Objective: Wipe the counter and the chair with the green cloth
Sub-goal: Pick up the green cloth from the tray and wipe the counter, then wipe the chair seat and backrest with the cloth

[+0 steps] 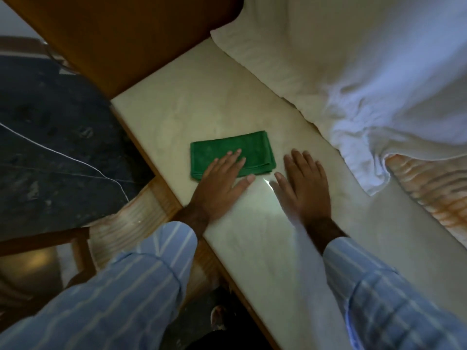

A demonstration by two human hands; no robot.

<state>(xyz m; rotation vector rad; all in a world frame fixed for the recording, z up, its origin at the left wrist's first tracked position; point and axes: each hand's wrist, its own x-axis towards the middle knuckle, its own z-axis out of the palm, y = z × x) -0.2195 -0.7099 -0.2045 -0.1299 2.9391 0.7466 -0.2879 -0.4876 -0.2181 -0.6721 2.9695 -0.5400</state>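
So we've got the pale worktop point(252, 248) with white bedding point(353, 72) along its far side, the folded green cloth point(252, 147) flat mid-worktop, left hand point(222, 185) spread open on its near edge, right hand point(305, 183) open beside it holding nothing, so wiping looks about to start and next we'd press and sweep.

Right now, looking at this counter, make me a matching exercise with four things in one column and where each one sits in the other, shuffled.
Things:
1. green cloth
2. left hand
3. right hand
4. white sheet

Places:
A. flat on the bare counter, beside the cloth
B. bunched along the counter's far edge
C. folded, lying mid-counter
D. palm down, fingers on the cloth

Pairs: 1-C, 2-D, 3-A, 4-B
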